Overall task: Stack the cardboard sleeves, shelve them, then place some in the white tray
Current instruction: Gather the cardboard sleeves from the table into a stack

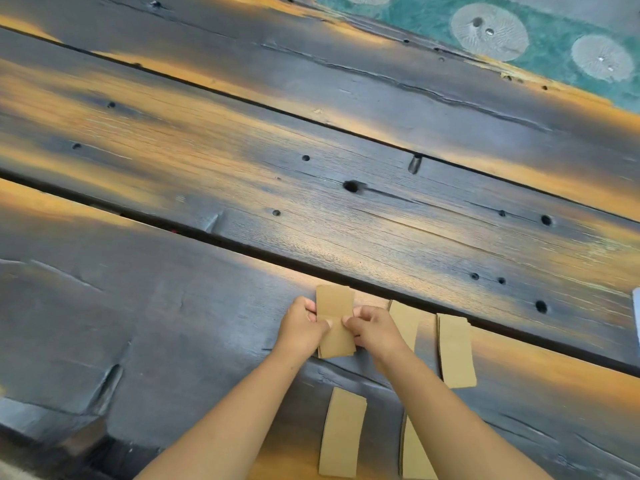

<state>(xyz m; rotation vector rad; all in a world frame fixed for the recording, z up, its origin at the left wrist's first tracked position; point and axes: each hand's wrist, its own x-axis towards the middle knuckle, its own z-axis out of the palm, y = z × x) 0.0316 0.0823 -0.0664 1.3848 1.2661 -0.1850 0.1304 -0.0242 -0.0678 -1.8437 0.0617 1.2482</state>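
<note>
A: On the dark plank table (173,306), left hand (300,325) and right hand (372,329) both pinch the small stack of cardboard sleeves (335,306) from either side.
B: Tip?
A: Square the edges before adding more, I'd say; the stack looks slightly fanned.
B: To the right?
A: Loose sleeves (455,351) lying flat just beside it, more below. No tray clearly seen.

Work surface: dark, scorched-looking wooden table (242,161) of broad planks with open gaps, knots and holes. Beyond its far edge, teal floor covering (554,53) with pale round motifs, possibly carpet.
</note>
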